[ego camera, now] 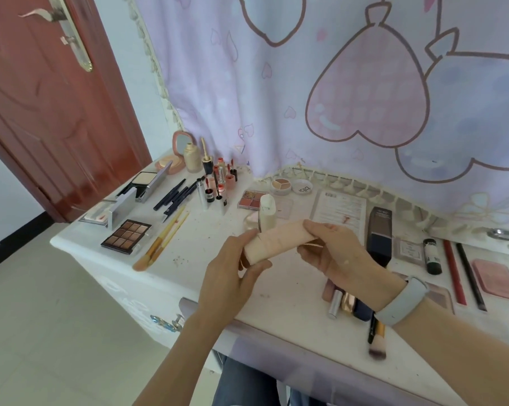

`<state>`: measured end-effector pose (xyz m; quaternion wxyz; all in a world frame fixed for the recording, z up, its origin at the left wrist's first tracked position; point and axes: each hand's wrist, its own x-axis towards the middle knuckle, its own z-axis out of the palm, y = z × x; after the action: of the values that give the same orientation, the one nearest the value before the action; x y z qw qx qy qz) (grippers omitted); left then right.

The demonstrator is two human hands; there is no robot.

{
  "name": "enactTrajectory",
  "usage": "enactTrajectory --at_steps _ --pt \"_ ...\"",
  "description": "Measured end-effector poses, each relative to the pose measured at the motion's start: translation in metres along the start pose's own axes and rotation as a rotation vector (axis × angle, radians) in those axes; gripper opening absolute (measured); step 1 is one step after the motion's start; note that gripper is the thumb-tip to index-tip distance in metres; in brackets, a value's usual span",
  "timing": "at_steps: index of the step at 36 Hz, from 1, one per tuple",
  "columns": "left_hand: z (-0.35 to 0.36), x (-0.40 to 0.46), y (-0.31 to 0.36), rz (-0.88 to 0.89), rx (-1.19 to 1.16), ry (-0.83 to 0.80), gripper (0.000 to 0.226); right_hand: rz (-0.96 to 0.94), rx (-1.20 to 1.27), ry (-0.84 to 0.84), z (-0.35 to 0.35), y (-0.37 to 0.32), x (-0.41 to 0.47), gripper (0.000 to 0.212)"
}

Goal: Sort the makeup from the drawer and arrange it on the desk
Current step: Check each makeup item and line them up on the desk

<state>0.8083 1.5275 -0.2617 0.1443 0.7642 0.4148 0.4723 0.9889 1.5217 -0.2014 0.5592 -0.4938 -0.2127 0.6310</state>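
Observation:
Both hands hold a pale pink makeup tube (279, 240) level above the white desk (206, 230). My left hand (232, 273) grips its capped left end; my right hand (332, 247), with a grey watch on the wrist, grips the flat right end. Sorted makeup lies at the back left: an eyeshadow palette (126, 236), open compacts (147, 183), dark pencils (175, 196), lipsticks and glosses (218, 183), a foundation bottle (192, 158). A cream bottle (267, 212) stands just behind the tube. The drawer front (276, 344) shows below the desk edge.
On the right lie a dark box (379, 238), a leaflet (339, 208), a green-capped tube (432, 256), red and black pencils (464, 276), a pink case (496, 278), several tubes (344, 301) and a brush (377, 338). A curtain hangs behind; a red door (51, 112) stands left.

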Motion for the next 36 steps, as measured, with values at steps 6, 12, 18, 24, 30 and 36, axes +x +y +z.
enactTrajectory --at_steps 6,12,18,24,30,36 --pt "-0.016 -0.006 0.002 0.055 0.232 0.109 0.063 0.03 -0.242 -0.126 -0.002 0.014 -0.01 0.02" --pt "-0.016 -0.006 0.0 -0.621 -0.215 0.139 0.06 -0.389 -0.598 -0.152 0.008 0.024 -0.017 0.018" --pt "-0.043 0.003 -0.03 -0.894 -0.453 0.266 0.058 -0.446 -0.803 -0.029 0.001 0.02 -0.004 0.022" --pt "-0.045 -0.003 -0.044 -0.772 -0.267 0.157 0.038 -0.3 -0.792 0.018 -0.007 0.027 0.019 0.018" --pt "-0.033 -0.011 -0.037 -0.597 -0.023 -0.083 0.025 -0.16 -0.772 0.004 0.004 0.037 0.039 0.016" --pt "-0.026 -0.014 -0.034 -0.43 0.127 -0.236 0.041 -0.043 -0.848 -0.005 0.011 0.034 0.048 0.012"
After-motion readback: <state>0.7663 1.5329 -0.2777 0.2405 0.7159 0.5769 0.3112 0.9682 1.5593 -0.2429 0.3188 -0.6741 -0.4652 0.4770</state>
